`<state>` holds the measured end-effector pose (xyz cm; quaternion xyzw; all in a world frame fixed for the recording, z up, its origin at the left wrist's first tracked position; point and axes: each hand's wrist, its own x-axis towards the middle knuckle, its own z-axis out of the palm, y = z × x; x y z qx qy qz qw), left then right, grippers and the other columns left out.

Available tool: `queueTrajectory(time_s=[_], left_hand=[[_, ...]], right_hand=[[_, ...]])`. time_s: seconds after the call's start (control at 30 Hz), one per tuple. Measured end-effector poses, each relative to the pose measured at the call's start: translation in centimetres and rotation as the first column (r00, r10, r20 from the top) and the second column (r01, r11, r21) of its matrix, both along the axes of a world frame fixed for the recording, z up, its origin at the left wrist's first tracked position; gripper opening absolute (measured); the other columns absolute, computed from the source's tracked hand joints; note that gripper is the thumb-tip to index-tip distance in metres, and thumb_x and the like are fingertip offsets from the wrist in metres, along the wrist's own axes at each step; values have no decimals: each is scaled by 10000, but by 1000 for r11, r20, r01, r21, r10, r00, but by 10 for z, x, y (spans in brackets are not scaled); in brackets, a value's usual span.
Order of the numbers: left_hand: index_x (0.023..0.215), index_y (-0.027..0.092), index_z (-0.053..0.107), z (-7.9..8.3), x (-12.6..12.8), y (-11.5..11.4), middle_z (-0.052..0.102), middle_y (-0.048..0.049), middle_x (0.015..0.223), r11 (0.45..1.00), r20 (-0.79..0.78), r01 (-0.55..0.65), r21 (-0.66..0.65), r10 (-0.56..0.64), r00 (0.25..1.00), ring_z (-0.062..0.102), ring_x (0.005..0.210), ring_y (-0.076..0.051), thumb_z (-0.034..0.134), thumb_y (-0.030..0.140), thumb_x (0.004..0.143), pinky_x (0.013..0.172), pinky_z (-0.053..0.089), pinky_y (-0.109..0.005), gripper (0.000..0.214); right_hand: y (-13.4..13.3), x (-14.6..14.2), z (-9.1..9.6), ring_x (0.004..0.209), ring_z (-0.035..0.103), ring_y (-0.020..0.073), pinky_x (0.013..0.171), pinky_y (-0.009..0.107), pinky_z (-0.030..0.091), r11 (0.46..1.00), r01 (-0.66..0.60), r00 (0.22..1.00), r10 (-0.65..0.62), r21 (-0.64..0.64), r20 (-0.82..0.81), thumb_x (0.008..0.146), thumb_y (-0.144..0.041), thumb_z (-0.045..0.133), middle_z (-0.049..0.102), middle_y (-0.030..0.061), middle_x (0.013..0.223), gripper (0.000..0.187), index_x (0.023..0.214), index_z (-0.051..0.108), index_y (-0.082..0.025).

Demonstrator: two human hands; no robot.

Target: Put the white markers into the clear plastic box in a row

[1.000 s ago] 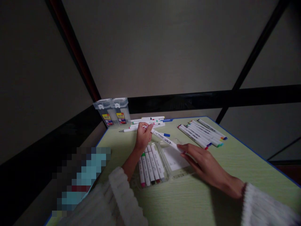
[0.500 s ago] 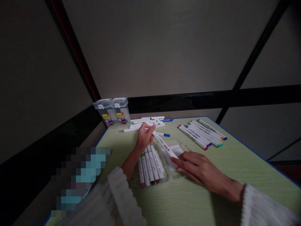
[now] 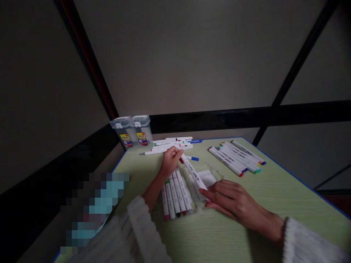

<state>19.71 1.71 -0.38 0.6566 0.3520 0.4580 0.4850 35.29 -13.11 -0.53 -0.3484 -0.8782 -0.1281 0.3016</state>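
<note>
A white marker [image 3: 193, 173] slants between my two hands above an opened clear plastic case. My left hand [image 3: 170, 160] pinches its far end. Closed on the near end are the fingertips of my right hand [image 3: 233, 197], which partly cover it. Below my left hand, several white markers [image 3: 175, 195] lie side by side in the left half of the clear case [image 3: 194, 210], their near ends pink, black, red and grey. The right half of the case holds a white paper slip [image 3: 207, 178], partly hidden by my right hand.
Several markers [image 3: 236, 157] lie in a group on the right of the green table [image 3: 203, 237]. More slim white pens [image 3: 172, 142] lie at the back, with a blue-capped pen [image 3: 194, 159] nearer. Two clear lidded boxes [image 3: 131, 133] stand at the back left corner.
The held marker has shifted slightly right and toward me, tilting a little steeper, with both hands moving along with it. The case and the other markers look the same.
</note>
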Motion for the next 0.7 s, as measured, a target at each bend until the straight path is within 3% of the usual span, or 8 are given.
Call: queueTrajectory(time_s=[0.27, 0.53, 0.7], left_hand=[[551, 138, 507, -1, -2, 3, 525, 18, 533, 998, -75, -37, -46, 33, 997, 471, 460, -79, 554, 260, 625, 347, 347, -161, 151], [539, 142, 566, -9, -5, 7, 548, 2, 558, 988, -229, -54, 146, 86, 970, 509, 581, -112, 534, 273, 646, 442, 382, -172, 172], [504, 145, 586, -12, -7, 11, 542, 10, 495, 989, -269, -41, 141, 78, 960, 480, 499, -101, 543, 254, 636, 425, 368, -179, 177]], right_hand=[[-1, -4, 1, 581, 526, 139, 531, 265, 426, 1000, -22, 999, 22, 0, 24, 888, -250, 409, 580, 27, 639, 256, 999, 590, -108], [-2, -10, 0, 595, 526, 142, 570, 286, 423, 1000, -6, 999, 6, -15, 40, 887, -246, 406, 584, 32, 641, 256, 992, 590, -104], [-3, -10, -2, 623, 540, 149, 589, 293, 421, 1000, 9, 999, -9, -21, 33, 889, -269, 402, 596, 40, 668, 275, 1002, 586, -98]])
